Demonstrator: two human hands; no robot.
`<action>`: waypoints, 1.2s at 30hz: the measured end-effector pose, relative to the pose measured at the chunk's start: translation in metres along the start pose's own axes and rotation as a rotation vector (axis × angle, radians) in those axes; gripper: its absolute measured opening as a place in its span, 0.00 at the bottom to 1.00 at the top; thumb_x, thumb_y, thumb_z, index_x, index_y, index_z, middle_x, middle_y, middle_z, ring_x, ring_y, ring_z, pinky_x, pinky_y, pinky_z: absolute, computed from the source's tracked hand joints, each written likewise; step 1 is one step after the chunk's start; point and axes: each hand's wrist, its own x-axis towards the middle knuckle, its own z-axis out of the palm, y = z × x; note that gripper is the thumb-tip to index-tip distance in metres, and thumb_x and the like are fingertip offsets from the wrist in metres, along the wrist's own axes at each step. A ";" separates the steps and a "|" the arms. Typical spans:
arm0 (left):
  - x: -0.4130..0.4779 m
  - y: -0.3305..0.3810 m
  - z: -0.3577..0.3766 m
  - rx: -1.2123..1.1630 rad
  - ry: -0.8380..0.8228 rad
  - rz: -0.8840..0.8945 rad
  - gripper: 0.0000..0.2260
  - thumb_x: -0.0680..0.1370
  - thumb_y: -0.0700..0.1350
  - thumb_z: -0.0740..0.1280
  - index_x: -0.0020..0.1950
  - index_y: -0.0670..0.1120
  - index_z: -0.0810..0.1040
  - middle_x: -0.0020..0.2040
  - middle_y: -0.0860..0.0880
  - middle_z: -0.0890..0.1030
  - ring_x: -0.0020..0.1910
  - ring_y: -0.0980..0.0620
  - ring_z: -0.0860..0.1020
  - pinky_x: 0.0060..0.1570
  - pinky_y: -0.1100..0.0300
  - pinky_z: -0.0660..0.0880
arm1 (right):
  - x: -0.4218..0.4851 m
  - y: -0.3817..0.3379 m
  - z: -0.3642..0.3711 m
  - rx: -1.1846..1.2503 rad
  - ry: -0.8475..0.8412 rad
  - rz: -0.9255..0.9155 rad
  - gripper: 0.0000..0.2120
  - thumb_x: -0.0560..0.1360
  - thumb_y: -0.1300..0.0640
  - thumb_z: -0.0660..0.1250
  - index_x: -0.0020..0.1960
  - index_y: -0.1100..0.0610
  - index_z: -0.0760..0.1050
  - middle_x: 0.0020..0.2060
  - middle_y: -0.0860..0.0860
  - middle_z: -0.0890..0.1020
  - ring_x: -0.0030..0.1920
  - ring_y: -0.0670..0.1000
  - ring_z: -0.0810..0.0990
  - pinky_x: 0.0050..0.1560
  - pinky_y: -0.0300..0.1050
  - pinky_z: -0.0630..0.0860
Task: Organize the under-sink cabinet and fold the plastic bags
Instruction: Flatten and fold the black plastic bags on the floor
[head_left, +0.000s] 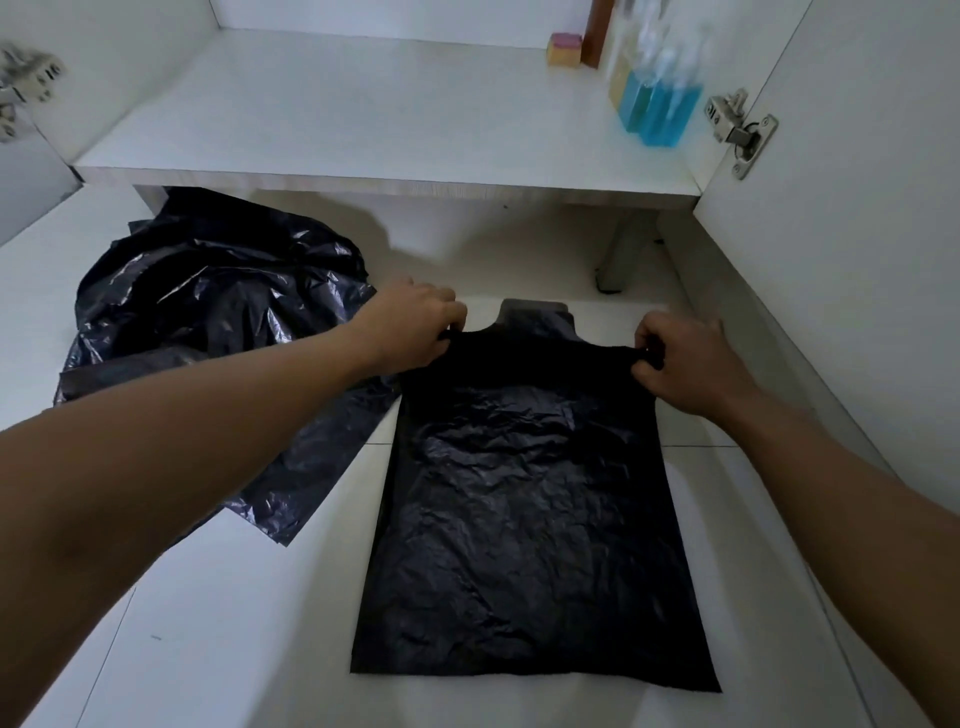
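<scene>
Floor (208, 623), left hand (415, 327), right hand (685, 364) pinching bag (530, 493)

Pale tiled floor (234, 649) lies in dim light.

A domestic setting is indicated, most likely a home kitchen or utility corner, seen at floor level in front of an open low cabinet (130, 62). The cabinet is built of white laminated board, and its bottom shelf (363, 114) is raised above the floor on a short leg (621, 249). Metal concealed hinges are fixed at the left (28, 78) and at the right (740, 130), where a white door (857, 234) is swung open. Household cleaning supplies are kept at the back right of the shelf: clear bottles of blue liquid (660, 109) and a pink-and-yellow sponge (563, 50). The floor (208, 649) is laid with pale tiles, on which a black plastic bag (530, 493) is spread flat beside a crumpled heap of black plastic bags (218, 291).
</scene>
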 end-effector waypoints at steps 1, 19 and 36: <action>-0.004 0.004 0.000 0.029 0.013 0.000 0.06 0.76 0.47 0.68 0.51 0.47 0.79 0.48 0.46 0.80 0.46 0.43 0.80 0.47 0.51 0.71 | -0.008 -0.002 0.000 -0.003 -0.005 -0.005 0.07 0.70 0.58 0.71 0.43 0.54 0.72 0.37 0.47 0.75 0.39 0.52 0.74 0.59 0.50 0.61; -0.078 0.048 0.039 -0.121 0.059 -0.145 0.09 0.70 0.45 0.73 0.48 0.48 0.79 0.45 0.47 0.81 0.46 0.43 0.79 0.49 0.48 0.69 | -0.080 0.001 0.040 -0.042 -0.039 -0.023 0.09 0.69 0.60 0.71 0.45 0.52 0.72 0.43 0.47 0.75 0.44 0.52 0.75 0.50 0.45 0.57; 0.003 0.026 0.025 -0.695 0.355 -0.719 0.31 0.76 0.57 0.72 0.75 0.48 0.66 0.75 0.43 0.60 0.76 0.43 0.59 0.73 0.52 0.61 | 0.016 -0.015 0.050 0.286 0.053 0.341 0.22 0.78 0.52 0.65 0.71 0.53 0.69 0.64 0.55 0.75 0.62 0.57 0.76 0.62 0.56 0.75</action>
